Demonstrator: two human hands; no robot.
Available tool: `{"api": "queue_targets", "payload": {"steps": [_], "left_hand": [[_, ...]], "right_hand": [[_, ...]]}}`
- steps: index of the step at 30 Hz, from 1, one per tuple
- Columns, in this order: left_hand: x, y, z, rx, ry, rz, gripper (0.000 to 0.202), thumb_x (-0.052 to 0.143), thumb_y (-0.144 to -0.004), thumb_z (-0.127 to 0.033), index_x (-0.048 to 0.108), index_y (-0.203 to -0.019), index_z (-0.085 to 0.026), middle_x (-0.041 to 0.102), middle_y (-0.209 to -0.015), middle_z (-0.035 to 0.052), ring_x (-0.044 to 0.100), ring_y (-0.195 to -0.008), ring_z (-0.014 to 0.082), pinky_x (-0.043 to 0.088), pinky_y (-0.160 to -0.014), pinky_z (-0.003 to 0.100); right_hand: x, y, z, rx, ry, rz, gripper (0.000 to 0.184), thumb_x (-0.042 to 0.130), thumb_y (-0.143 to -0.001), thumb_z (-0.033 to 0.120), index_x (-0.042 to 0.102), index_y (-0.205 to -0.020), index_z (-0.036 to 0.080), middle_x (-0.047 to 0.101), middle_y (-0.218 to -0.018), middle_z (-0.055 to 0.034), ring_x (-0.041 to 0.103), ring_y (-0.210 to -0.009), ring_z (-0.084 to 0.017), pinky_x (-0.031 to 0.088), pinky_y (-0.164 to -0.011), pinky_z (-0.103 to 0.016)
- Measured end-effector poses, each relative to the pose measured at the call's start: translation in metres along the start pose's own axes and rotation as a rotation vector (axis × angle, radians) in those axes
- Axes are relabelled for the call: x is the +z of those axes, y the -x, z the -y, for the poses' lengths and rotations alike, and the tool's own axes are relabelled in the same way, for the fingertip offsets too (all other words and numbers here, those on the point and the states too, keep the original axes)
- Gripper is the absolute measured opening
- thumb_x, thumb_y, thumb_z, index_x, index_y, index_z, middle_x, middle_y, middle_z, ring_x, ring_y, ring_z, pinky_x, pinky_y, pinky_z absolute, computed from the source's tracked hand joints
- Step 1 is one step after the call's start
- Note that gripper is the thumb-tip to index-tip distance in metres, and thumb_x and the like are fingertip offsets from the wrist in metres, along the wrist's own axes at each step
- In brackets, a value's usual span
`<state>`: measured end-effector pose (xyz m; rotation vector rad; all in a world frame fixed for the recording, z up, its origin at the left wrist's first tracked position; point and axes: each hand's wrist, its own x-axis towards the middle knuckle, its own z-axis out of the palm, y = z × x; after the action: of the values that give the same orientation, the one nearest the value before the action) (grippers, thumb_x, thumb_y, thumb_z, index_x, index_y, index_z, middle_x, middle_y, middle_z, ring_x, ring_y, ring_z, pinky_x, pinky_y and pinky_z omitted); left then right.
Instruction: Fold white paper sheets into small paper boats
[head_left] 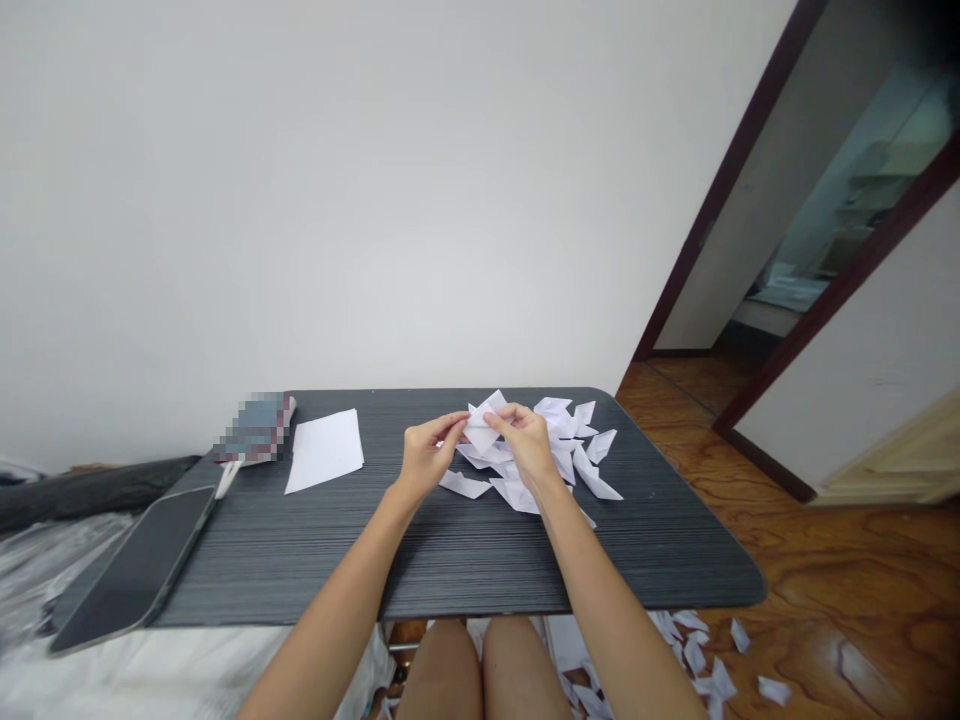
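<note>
Between my hands, raised above the table, is a small folded piece of white paper point(484, 428) with pointed corners. My left hand point(433, 450) pinches its left edge between thumb and fingertips. On the other side, my right hand point(525, 436) grips it with the thumb pressed on its face. Beneath and to the right lies a loose pile of folded white paper pieces point(598, 472), partly covered by my right hand and forearm. A stack of plain white paper sheets point(325, 450) lies left of my hands.
The dark table point(300, 560) stands against a white wall. A phone or tablet point(135, 575) lies at its left edge, near a blurred packet point(256, 428). More folded papers point(697, 650) are scattered on the wooden floor point(840, 580). A doorway stands at the right.
</note>
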<state>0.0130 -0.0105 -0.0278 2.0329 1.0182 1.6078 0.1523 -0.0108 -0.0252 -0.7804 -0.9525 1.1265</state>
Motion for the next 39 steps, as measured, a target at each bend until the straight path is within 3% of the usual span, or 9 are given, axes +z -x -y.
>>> {"api": "queue_targets", "payload": {"steps": [7, 15, 27, 31, 34, 39], "left_hand": [[0.003, 0.002, -0.001, -0.026, 0.075, 0.053, 0.022, 0.055, -0.073, -0.023, 0.064, -0.090, -0.012, 0.068, -0.083, 0.0081, 0.065, -0.064, 0.0159, 0.052, -0.057, 0.022], [0.006, 0.004, 0.001, -0.080, 0.072, 0.035, 0.021, 0.051, -0.076, -0.024, 0.064, -0.088, -0.014, 0.068, -0.076, 0.0063, 0.065, -0.066, 0.0168, 0.052, -0.059, 0.023], [0.014, 0.002, -0.007, -0.263, 0.340, 0.063, 0.017, 0.057, -0.071, -0.027, 0.052, -0.081, -0.014, 0.061, -0.062, 0.0005, 0.060, -0.052, 0.0115, 0.049, -0.051, 0.020], [0.013, 0.002, -0.010, -0.313, 0.415, 0.051, 0.017, 0.057, -0.070, -0.025, 0.051, -0.082, -0.015, 0.060, -0.057, -0.0019, 0.059, -0.048, 0.0106, 0.046, -0.047, 0.018], [0.012, 0.000, -0.011, -0.331, 0.436, 0.046, 0.011, 0.057, -0.068, -0.023, 0.055, -0.073, -0.013, 0.060, -0.060, -0.0010, 0.058, -0.047, 0.0101, 0.047, -0.048, 0.020], [0.013, -0.002, -0.009, -0.383, 0.462, 0.108, 0.015, 0.059, -0.067, -0.024, 0.061, -0.076, -0.012, 0.063, -0.062, 0.0004, 0.056, -0.047, 0.0097, 0.049, -0.048, 0.022]], "right_hand": [[-0.001, 0.000, 0.001, -0.029, -0.008, -0.024, 0.019, 0.067, -0.057, 0.025, 0.051, -0.054, 0.016, 0.056, -0.056, 0.0038, 0.051, -0.053, -0.009, 0.041, -0.053, -0.021], [0.001, 0.001, 0.000, -0.066, 0.005, -0.072, 0.022, 0.067, -0.057, 0.025, 0.047, -0.053, 0.016, 0.052, -0.054, 0.0051, 0.048, -0.051, -0.008, 0.040, -0.052, -0.021], [0.003, 0.003, -0.005, -0.111, 0.141, -0.091, 0.027, 0.064, -0.060, 0.032, 0.042, -0.057, 0.018, 0.048, -0.053, 0.0053, 0.046, -0.049, -0.009, 0.038, -0.047, -0.021], [0.003, 0.002, -0.006, -0.185, 0.190, -0.116, 0.020, 0.063, -0.059, 0.029, 0.050, -0.070, 0.019, 0.053, -0.069, 0.0027, 0.051, -0.061, -0.012, 0.042, -0.056, -0.023], [0.002, 0.001, -0.006, -0.259, 0.280, -0.123, 0.025, 0.062, -0.059, 0.025, 0.055, -0.082, 0.020, 0.053, -0.085, -0.0007, 0.052, -0.078, -0.015, 0.043, -0.070, -0.027], [-0.001, 0.001, -0.004, -0.361, 0.438, -0.085, 0.019, 0.062, -0.061, 0.021, 0.061, -0.081, 0.021, 0.046, -0.102, -0.0048, 0.046, -0.099, -0.018, 0.037, -0.088, -0.031]]}}
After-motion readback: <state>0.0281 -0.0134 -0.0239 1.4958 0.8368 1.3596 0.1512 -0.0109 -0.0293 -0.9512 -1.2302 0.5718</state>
